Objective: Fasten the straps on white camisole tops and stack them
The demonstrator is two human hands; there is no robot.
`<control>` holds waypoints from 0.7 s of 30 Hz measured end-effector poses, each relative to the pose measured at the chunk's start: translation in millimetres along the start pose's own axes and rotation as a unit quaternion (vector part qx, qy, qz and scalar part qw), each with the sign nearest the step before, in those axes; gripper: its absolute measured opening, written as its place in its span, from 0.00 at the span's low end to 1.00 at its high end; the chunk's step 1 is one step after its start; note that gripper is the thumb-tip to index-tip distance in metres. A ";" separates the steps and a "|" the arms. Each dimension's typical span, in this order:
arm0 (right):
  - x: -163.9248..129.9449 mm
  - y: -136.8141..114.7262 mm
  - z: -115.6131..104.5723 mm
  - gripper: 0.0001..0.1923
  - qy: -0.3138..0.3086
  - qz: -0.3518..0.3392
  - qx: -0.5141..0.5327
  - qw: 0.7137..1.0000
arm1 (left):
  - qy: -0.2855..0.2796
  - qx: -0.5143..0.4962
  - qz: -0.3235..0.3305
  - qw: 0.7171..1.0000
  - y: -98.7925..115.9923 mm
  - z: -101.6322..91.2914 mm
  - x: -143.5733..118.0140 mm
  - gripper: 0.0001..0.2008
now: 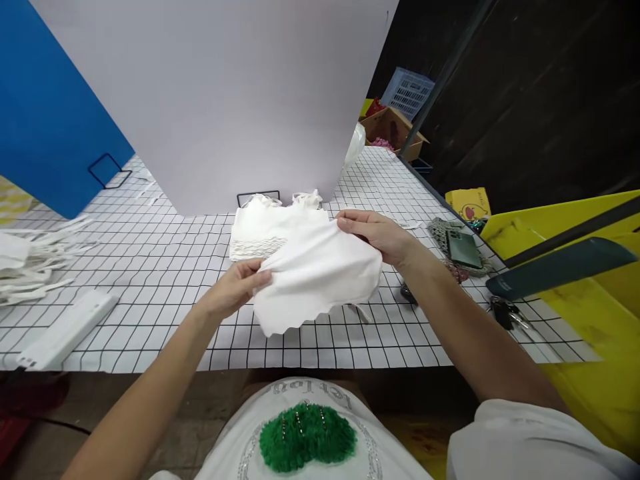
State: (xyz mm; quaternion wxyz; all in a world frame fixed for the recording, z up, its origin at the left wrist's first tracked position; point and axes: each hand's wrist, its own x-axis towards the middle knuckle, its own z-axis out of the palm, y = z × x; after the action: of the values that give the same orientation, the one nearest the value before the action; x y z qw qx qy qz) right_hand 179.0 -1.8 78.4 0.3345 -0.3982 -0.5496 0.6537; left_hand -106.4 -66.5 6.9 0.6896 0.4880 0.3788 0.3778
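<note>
A white piece of cloth (317, 277) with a wavy lower edge is stretched between my two hands above the table. My left hand (245, 283) pinches its left side between thumb and fingers. At the upper right, my right hand (375, 233) is closed on the cloth's other edge. Just behind it lies a stack of folded white cloth pieces (257, 230), with wavy edges and bunched ties on top. A thin white strip (361, 312) shows under the held cloth's lower right side.
An upright white board (225, 100) stands behind the stack, a blue board (55, 113) at its left. White straps (40, 260) and a white power strip (70, 327) lie left. A phone (464, 250), keys (513, 313) and a dark green long object (560, 267) lie right.
</note>
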 end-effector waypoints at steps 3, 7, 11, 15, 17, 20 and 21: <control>9.1 18.7 -7.5 0.14 0.011 0.035 -0.046 0.998 | 0.022 0.054 -0.051 0.997 6.7 -15.6 -8.3 0.23; 26.1 62.7 -11.5 0.07 0.087 0.040 -0.250 0.964 | 0.193 0.247 0.008 0.950 -16.5 -29.7 -7.8 0.24; 18.7 106.4 -14.6 0.03 0.117 -0.051 -0.406 0.905 | 0.240 0.344 0.085 0.904 -54.9 -32.3 -20.8 0.16; -7.4 130.9 -3.1 0.05 0.030 -0.124 -0.442 0.888 | 0.225 0.441 0.127 0.860 -80.3 -24.9 -43.2 0.11; -18.6 138.9 9.8 0.07 -0.018 -0.164 -0.496 0.853 | 0.243 0.511 0.157 0.809 -87.3 -21.6 -50.3 0.12; -28.3 149.7 30.1 0.11 -0.067 -0.202 -0.591 0.778 | 0.237 0.580 0.159 0.763 -92.8 -19.3 -54.7 0.16; -29.7 152.7 35.0 0.11 -0.075 -0.208 -0.616 0.756 | 0.228 0.591 0.151 0.759 -93.8 -19.4 -55.1 0.16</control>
State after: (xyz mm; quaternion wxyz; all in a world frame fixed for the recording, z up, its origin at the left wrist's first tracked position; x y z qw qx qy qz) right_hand 161.6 -69.9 -64.8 0.1025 -0.3440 -0.9262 0.1158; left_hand -133.1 -130.5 -79.3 0.0921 0.7489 0.5942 0.2785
